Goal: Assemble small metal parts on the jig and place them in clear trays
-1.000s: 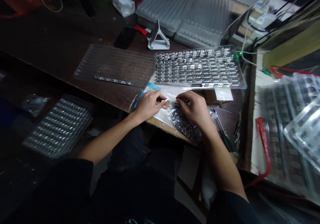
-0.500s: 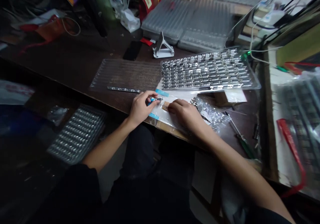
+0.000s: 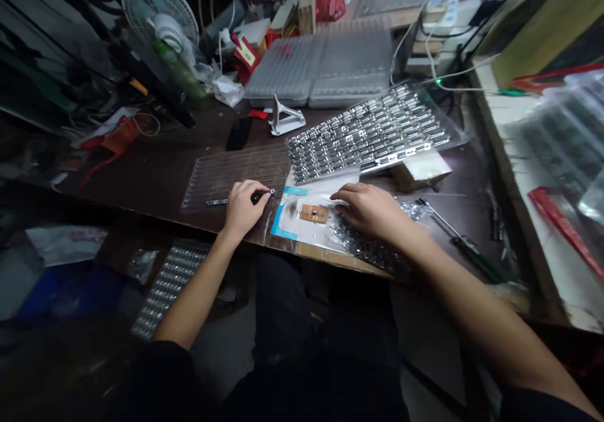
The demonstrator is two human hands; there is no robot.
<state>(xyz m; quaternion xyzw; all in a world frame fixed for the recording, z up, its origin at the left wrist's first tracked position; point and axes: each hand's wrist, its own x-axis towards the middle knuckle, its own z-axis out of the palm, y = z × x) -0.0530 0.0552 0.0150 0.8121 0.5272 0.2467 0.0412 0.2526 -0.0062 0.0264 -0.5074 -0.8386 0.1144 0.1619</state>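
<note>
My left hand (image 3: 244,207) is closed, thumb and finger pinching a small shiny metal part (image 3: 272,191). It hovers over the front right edge of a clear ribbed tray (image 3: 236,164). A short row of metal parts (image 3: 216,202) lies at that tray's front, partly hidden by the hand. My right hand (image 3: 370,209) has its fingers apart above a loose pile of small metal pieces (image 3: 365,243), with nothing visible in them. Between the hands, a small wooden block (image 3: 314,214) with a dark spot in its middle sits on a white and blue sheet (image 3: 284,228).
A tray full of shiny metal parts (image 3: 363,129) leans on a white box (image 3: 422,169). Behind are a white stand (image 3: 287,122), a black phone (image 3: 238,134) and stacked clear trays (image 3: 283,66). A green-handled screwdriver (image 3: 476,255) lies right. A fan (image 3: 160,10) stands back left.
My left hand has moved left from the wooden block to the clear tray, carrying the small metal part. My right hand has left the block and moved over the loose pieces. The camera view has shifted.
</note>
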